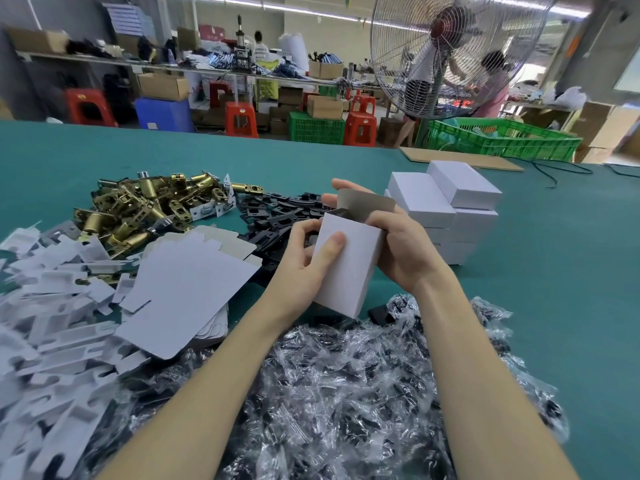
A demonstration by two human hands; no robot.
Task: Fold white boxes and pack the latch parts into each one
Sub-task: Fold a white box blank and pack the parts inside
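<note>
Both my hands hold an upright folded white box [349, 268] above the green table [554, 271]. My left hand [308, 251] grips its left side, thumb across the front face. My right hand [398, 244] curls round the right side and back, by the raised grey top flap. Something dark shows inside the box's mouth. Brass latch parts [149, 209] are heaped at the far left, black plates [277, 216] lie behind the box, flat white box blanks [187, 292] lie to the left.
Closed white boxes [446, 209] are stacked at the right. Clear bags of black parts [346, 393] fill the near side. White card inserts [52, 323] pile up at the left. A standing fan [450, 53], green crates [502, 140] and people are beyond the table.
</note>
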